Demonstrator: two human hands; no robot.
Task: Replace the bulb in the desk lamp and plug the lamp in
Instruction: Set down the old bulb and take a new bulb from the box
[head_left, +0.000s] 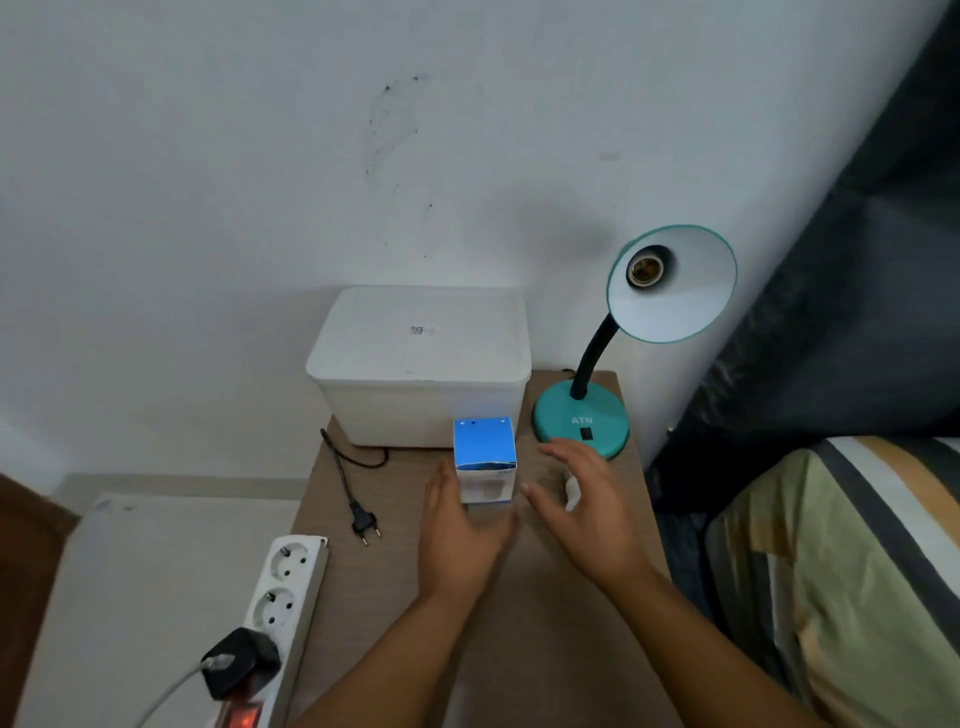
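Left hand (460, 540) open, fingers against the left side of the upright blue-and-white bulb box (485, 460) at frame centre, long axis vertical. Right hand (587, 504) open, just right of it. Teal lamp (582, 415) at right, empty socket (645, 270) facing the camera. Plug (365, 522) loose on the table (519, 597), prongs toward the lower frame, beside the power strip (283, 597).

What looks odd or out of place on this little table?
The teal lamp's socket has no bulb in it, and its plug lies loose on the table rather than in the power strip. The wall is smudged.
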